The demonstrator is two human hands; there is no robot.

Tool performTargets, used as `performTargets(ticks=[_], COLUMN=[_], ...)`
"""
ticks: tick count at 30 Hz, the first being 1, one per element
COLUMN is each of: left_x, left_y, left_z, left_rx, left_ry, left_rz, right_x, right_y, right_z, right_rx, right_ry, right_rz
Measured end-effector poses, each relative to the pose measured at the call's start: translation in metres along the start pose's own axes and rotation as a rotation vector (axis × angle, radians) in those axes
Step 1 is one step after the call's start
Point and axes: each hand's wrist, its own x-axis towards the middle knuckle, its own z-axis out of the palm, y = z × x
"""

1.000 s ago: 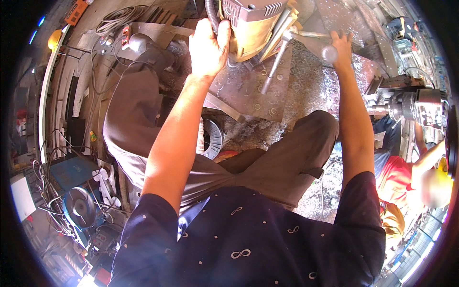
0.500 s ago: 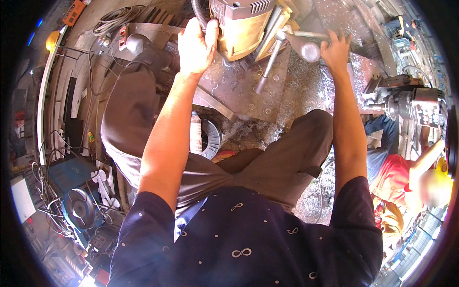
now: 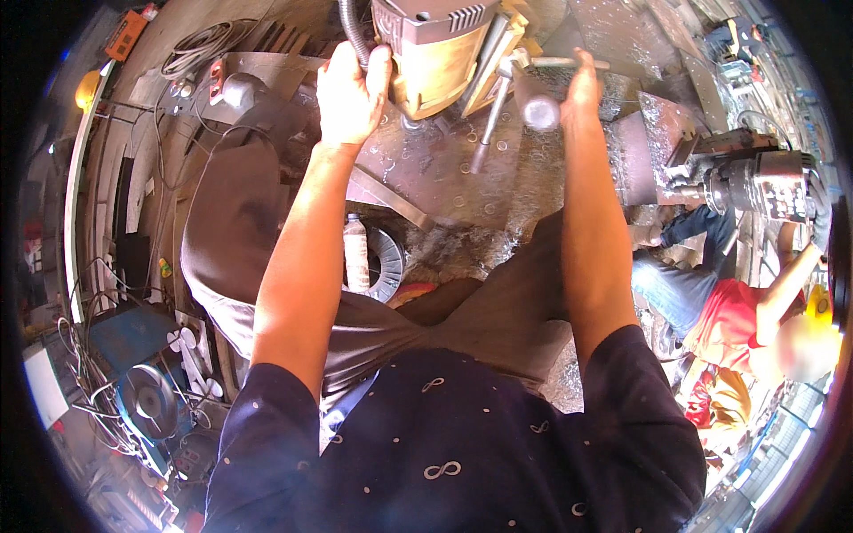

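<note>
Firmly wrapped around the side of the drill body [image 3: 435, 53], far up in the scene: left hand [image 3: 351, 93], fingers [image 3: 378, 67] clenched against the tan and grey housing just beside the black corrugated hose [image 3: 348, 27]. Closed as well on the feed handle [image 3: 569, 62]: right hand [image 3: 582, 89], fingers curled over one metal spoke, another spoke with its round knob [image 3: 540, 111] hanging just to the left. Best done, by the look of it, with steady, even pull on the spoke and the left grip only steadying the housing, never dragging it sideways; best also to keep knuckles away from the spindle area under the machine, hidden from view. Below the drill, a perforated steel plate [image 3: 444, 169] strewn with metal chips [image 3: 462, 244], likely sharp. Little free room near: own knees and trousers [image 3: 267, 266] crowding the plate's near edge, a bottle [image 3: 355, 253] and a coil ring [image 3: 382, 262] wedged between the legs. Right side hemmed by a second drill [image 3: 764, 182] and a seated person in red [image 3: 737, 324]; left side cluttered with cables [image 3: 200, 58] and an angle grinder [image 3: 147, 400].
</note>
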Motion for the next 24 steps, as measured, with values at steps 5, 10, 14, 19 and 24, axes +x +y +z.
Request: performTargets(ticks=[5,10,14,19,24], left_x=[-0.004,0.000,-0.002,-0.002,-0.004], left_y=[-0.004,-0.003,-0.006,-0.005,-0.007], left_z=[-0.004,-0.001,-0.001,0.000,-0.001], left_rx=[0.013,0.033,0.030,0.020,0.046], left_ry=[-0.050,-0.045,-0.036,-0.028,-0.014], left_rz=[-0.037,0.031,0.015,0.028,0.043], right_x=[-0.027,-0.007,-0.008,-0.024,-0.055], right_y=[0.006,0.015,0.014,0.005,-0.011], right_z=[0.024,0.018,0.017,0.021,0.029], right_rx=[0.319,0.426,0.407,0.377,0.298], right_ry=[-0.229,-0.278,-0.307,-0.304,-0.302], right_rz=[0.238,0.340,0.352,0.269,0.118])
